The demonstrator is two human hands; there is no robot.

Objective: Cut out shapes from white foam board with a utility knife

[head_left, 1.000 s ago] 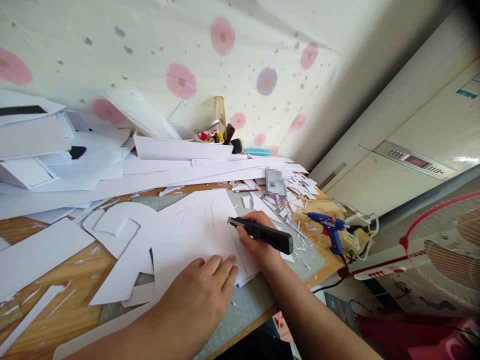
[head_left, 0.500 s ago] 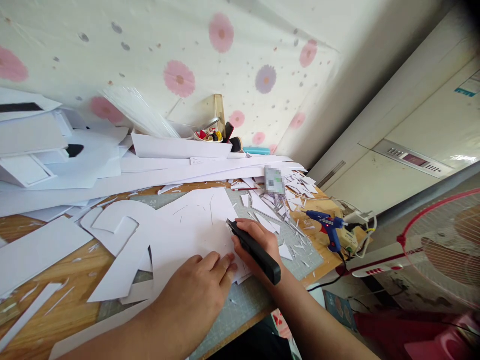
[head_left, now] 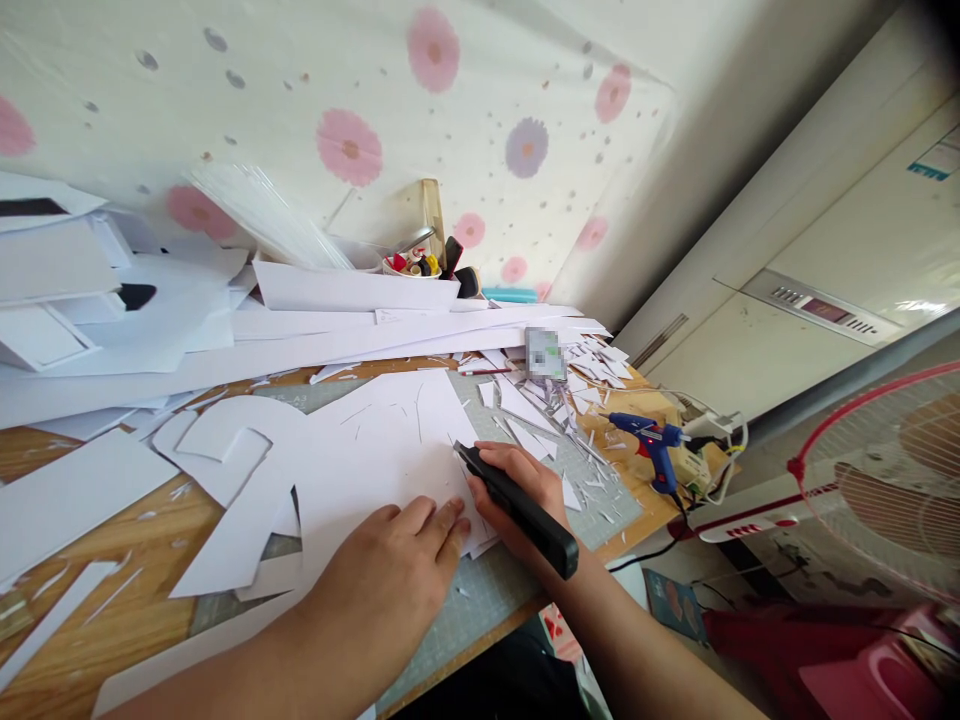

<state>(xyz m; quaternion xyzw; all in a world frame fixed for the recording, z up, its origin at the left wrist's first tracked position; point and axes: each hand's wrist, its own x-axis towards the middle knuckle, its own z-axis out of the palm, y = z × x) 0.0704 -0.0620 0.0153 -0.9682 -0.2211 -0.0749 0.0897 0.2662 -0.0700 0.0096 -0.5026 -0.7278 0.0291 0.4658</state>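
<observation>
My right hand point(head_left: 521, 490) grips a black utility knife point(head_left: 529, 520). Its blade tip touches the right part of a white sheet of board point(head_left: 375, 450), or hovers just over it; I cannot tell which. Several thin curved and straight lines mark the sheet's upper part. Flat on the same sheet, with its fingers extended just left of the knife, lies my left hand point(head_left: 394, 575). Underneath is a grey-green cutting mat point(head_left: 480, 625), partly covered by the sheet and offcuts. A curved white cutout point(head_left: 274, 450) lies at the sheet's left side.
White scraps point(head_left: 525, 405) litter the mat's right side. A blue glue gun point(head_left: 652, 445) stands at the table's right end, with a red-rimmed fan point(head_left: 877, 480) beyond. Long white strips point(head_left: 315, 350) and a cup of small items point(head_left: 412, 265) line the back. White board structures point(head_left: 56, 270) are at left.
The knife has shifted slightly toward me and to the right over the sheet, its rear end swinging right. My left hand stays pressed on the sheet. The camera view has shifted a little.
</observation>
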